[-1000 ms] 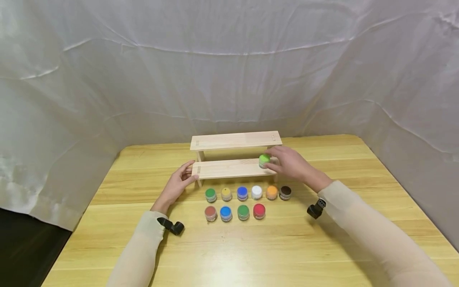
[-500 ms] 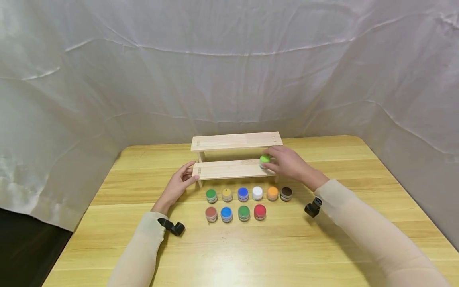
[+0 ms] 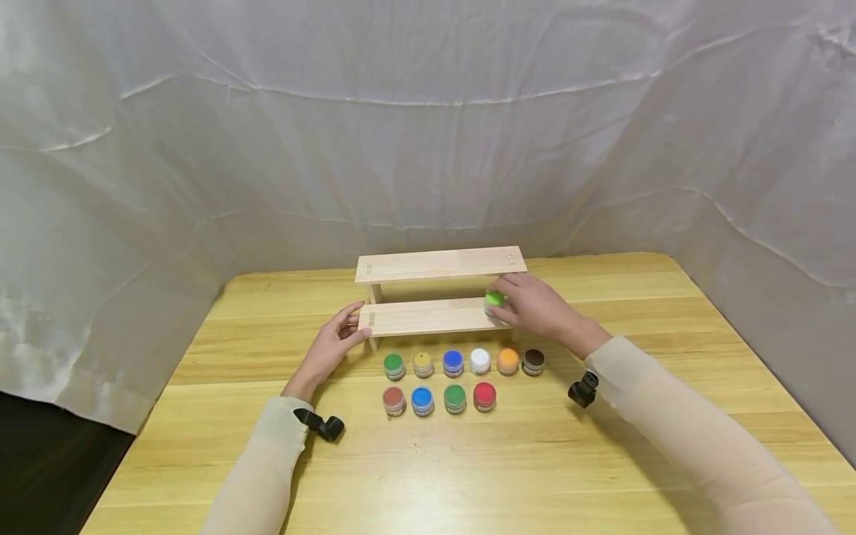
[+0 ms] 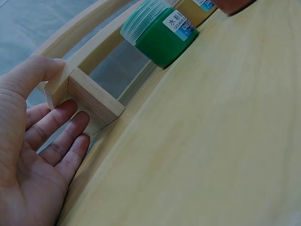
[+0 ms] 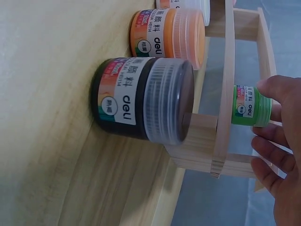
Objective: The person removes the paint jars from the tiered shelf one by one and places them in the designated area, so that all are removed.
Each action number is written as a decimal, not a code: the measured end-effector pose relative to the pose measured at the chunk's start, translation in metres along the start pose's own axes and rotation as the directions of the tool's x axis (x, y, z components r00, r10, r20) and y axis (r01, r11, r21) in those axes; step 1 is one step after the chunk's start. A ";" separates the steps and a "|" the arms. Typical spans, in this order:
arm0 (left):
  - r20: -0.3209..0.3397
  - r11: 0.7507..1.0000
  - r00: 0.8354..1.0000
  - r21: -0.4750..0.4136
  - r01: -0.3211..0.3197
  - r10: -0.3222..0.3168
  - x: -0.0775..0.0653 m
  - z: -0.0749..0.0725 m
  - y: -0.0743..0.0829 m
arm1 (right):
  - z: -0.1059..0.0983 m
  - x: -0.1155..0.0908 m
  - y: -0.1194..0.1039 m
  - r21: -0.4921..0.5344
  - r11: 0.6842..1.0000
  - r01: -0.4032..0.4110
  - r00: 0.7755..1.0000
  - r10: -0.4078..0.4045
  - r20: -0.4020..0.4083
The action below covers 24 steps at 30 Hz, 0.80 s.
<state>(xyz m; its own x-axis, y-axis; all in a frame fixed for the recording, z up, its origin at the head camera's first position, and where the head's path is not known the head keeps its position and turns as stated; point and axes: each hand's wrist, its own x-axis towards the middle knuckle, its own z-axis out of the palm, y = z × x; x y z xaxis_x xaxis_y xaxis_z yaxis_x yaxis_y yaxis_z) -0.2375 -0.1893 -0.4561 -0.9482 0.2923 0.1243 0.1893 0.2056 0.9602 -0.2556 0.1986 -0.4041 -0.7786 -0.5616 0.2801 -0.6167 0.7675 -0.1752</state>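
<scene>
A two-tier wooden shelf (image 3: 428, 317) stands toward the back of the table. At its left end my left hand (image 3: 329, 348) grips the lower board. In the left wrist view the thumb lies on top of the board's end, while the fingers (image 4: 70, 129) are below and beside the leg. My right hand (image 3: 535, 303) holds a light green paint jar (image 3: 494, 299) near the right end of the lower board. The right wrist view shows that jar (image 5: 250, 106) upright with its base against the board, thumb and forefinger at its lid.
Two rows of paint jars stand before the shelf, among them a dark brown jar (image 3: 533, 361), an orange jar (image 3: 507, 360) and a red jar (image 3: 484, 396). The upper board (image 3: 441, 264) is behind the right hand. A pale curtain (image 3: 428, 148) hangs behind the table.
My right wrist has shifted slightly to the left, while the light green paint jar stays at about the same spot on the lower board. The left hand keeps its hold.
</scene>
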 end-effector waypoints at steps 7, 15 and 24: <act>0.001 1.000 1.000 -0.011 0.003 -0.003 0.000 0.001 0.001 | -0.003 -0.006 -0.003 0.013 1.000 0.023 0.999 -0.023 -0.023; -0.002 1.000 1.000 -0.008 0.004 -0.004 0.000 -0.001 0.000 | -0.007 -0.017 -0.010 0.054 0.999 -0.003 1.000 0.004 -0.013; 0.000 1.000 1.000 -0.006 0.000 0.000 0.000 -0.002 0.000 | -0.011 -0.032 -0.019 0.066 0.997 0.026 1.000 -0.025 -0.015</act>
<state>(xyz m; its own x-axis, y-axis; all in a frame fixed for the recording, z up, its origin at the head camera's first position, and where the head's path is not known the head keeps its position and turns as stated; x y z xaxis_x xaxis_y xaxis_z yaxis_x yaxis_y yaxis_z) -0.2383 -0.1912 -0.4559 -0.9481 0.2927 0.1241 0.1876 0.2001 0.9617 -0.2175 0.2057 -0.3991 -0.7610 -0.5762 0.2983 -0.6431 0.7306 -0.2294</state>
